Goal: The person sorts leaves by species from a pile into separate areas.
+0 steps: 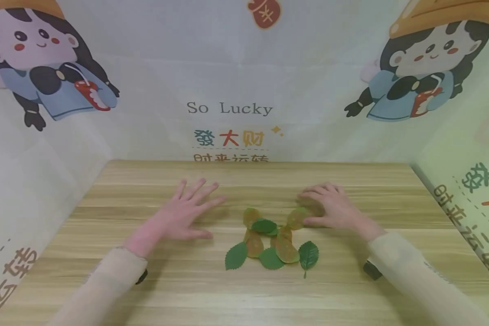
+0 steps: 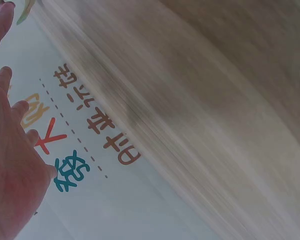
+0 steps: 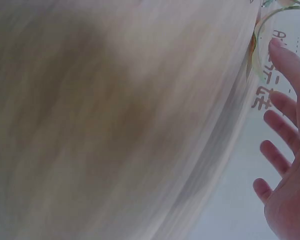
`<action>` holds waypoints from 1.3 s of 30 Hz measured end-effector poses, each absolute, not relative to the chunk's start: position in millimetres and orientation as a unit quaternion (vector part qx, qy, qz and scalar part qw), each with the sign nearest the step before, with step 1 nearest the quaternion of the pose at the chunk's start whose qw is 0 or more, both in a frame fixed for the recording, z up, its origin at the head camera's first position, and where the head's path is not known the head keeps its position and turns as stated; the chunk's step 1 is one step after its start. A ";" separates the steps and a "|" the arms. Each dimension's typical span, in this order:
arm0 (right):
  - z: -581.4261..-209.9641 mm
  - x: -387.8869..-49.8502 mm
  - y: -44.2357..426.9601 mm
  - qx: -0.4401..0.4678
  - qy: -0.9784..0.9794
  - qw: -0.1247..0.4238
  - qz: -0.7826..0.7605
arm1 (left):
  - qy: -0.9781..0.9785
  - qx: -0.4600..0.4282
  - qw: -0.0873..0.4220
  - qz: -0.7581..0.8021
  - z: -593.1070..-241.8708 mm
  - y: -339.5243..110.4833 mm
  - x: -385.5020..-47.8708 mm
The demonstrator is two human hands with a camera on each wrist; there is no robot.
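Note:
A cluster of leaf-shaped pieces lies on the wooden table in the head view. Among them are a plain green leaf with toothed edges, a darker veined leaf with a stem, and several orange-brown leaves edged in green, some overlapping. My left hand is left of the cluster, fingers spread, holding nothing. On the other side, my right hand has its thumb tip beside the upper right orange-brown leaf; whether they touch I cannot tell. The right wrist view shows loosely bent fingers with nothing between them.
The wooden table meets a pale printed cloth at the back, with more cloth along both sides. Small dark objects, partly hidden, show beneath each sleeve.

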State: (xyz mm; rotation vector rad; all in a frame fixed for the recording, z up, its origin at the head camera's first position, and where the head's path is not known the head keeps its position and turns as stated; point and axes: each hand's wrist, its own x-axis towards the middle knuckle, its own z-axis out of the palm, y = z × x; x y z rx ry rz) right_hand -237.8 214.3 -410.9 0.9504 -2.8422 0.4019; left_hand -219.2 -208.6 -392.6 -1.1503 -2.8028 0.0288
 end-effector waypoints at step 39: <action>-416.2 -238.5 185.8 0.301 -0.923 -0.013 0.240 | -0.906 -0.421 0.039 -0.023 -391.7 -148.1 -216.6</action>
